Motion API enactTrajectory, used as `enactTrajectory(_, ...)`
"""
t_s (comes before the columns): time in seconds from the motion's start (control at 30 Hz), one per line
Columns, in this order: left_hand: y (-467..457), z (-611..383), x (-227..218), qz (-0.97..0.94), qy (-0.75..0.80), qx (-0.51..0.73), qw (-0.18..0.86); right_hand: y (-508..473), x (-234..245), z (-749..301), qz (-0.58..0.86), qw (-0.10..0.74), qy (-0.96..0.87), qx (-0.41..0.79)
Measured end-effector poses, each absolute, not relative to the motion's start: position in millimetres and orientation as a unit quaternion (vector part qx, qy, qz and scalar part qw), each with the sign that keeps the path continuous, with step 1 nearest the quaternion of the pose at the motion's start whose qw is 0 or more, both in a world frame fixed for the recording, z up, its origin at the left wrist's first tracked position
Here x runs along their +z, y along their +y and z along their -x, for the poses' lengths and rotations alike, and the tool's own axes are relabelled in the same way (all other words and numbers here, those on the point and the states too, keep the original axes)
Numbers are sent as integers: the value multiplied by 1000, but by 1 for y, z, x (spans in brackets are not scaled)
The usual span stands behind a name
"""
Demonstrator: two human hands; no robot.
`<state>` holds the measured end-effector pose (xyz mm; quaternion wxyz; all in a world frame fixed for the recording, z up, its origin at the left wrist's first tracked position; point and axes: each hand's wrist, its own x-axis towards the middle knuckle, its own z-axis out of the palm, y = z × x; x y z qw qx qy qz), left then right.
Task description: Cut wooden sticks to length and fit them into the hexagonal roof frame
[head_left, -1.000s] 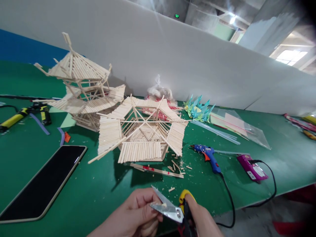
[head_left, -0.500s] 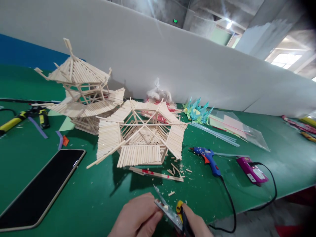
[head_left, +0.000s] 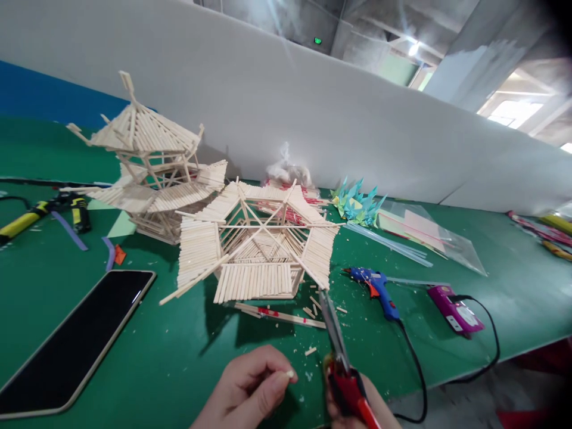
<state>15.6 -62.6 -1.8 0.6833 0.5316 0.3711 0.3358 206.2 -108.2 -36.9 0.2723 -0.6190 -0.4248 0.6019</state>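
My left hand [head_left: 250, 390] is low in the view, with thumb and forefinger pinched on a small piece of wooden stick [head_left: 289, 375]. Just to its right, my right hand [head_left: 370, 411] grips the red and yellow handles of a pair of scissors [head_left: 338, 351]. The closed blades point away from me toward the hexagonal stick roof [head_left: 254, 241]. A taller stick pagoda [head_left: 143, 161] stands behind that roof on the left.
A dark tablet [head_left: 75, 333] lies at the left on the green table [head_left: 187, 351]. A blue glue gun [head_left: 375, 286], a purple device [head_left: 456, 307] with a black cable, loose sticks [head_left: 281, 314], paper cranes [head_left: 357, 199] and a plastic bag [head_left: 429, 232] lie to the right. A white wall runs behind.
The scissors have left the stick piece, closed, and swung upright so the blades point at the roof. My left hand keeps the small cut piece pinched.
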Motion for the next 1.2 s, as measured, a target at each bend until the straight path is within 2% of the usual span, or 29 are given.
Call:
enactTrajectory(0.17,-60,-22,-2,-407,328,351,777,-108,-13,-237,688,245,-491,475)
enactTrajectory(0.33,-60,-26,-8,-300,332,345,825,-104,-9,-270,770,125,-590,209)
enactTrajectory(0.57,-69,-28,-17,-174,330,356,857,-97,-31,-301,798,76,-585,123)
enactTrajectory(0.97,-63,-36,-30,-156,271,362,878,-98,-28,-299,802,103,-576,120)
enactTrajectory(1.07,-62,-39,-27,-178,283,367,868,-110,-20,-291,773,141,-591,183)
enactTrajectory(1.2,-63,-42,-19,-239,337,385,825,-121,-1,-266,689,194,-613,334)
